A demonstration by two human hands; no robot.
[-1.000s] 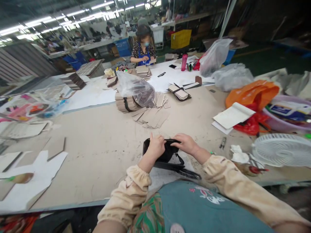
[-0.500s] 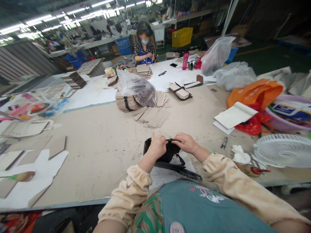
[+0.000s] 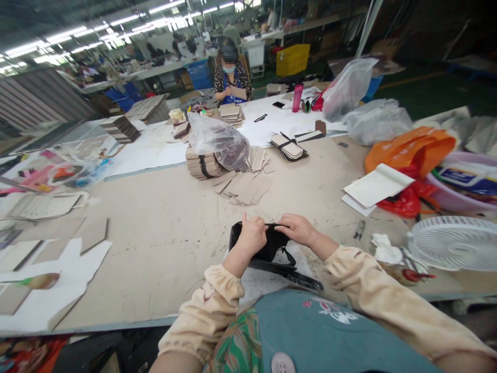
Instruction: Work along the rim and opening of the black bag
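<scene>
A small black bag [image 3: 267, 265] with an opened mouth lies at the table's near edge, close to my body. My left hand [image 3: 253, 235] is closed on its far rim near the middle, thumb raised. Farther right along the same rim, my right hand [image 3: 297, 228] pinches the edge between thumb and fingers. The bag's dark inside shows between and below my hands, with a small zipper pull hanging at the right. A black strap [image 3: 305, 281] trails from the bag toward the lower right. My left hand and forearm hide part of the bag.
Ahead lie loose cardboard pieces [image 3: 244, 187], a bundled stack [image 3: 202, 163] and a plastic bag [image 3: 223, 140]. At right are a white fan [image 3: 458, 243], small snips [image 3: 359, 229] and a notepad [image 3: 378, 185]. A brush [image 3: 41, 281] lies left. A co-worker [image 3: 232, 77] sits opposite.
My hands and the black bag stay almost in place. Across the table, the co-worker now holds up a cardboard piece. The view has shifted slightly.
</scene>
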